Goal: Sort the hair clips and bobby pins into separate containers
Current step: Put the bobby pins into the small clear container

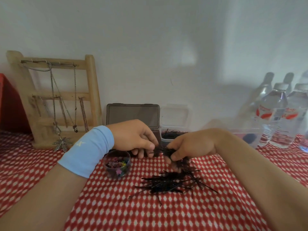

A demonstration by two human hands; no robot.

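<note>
A pile of black bobby pins [171, 182] lies on the red-and-white cloth in the middle. My right hand [190, 145] grips a bunch of bobby pins above the pile. My left hand [133, 137], with a blue wristband, pinches the other end of that bunch with thumb and fingers. A small round clear tub [116, 164] holding colourful star-shaped hair clips stands under my left wrist. Behind my hands a clear rectangular box [173, 135] with its lid up holds black bobby pins.
A dark grey case [133, 115] stands open against the wall. A wooden jewellery rack [55, 100] with chains is at back left, next to a red box [10, 110]. Several water bottles [283, 114] stand at the right, with a clear plastic container [246, 135] in front.
</note>
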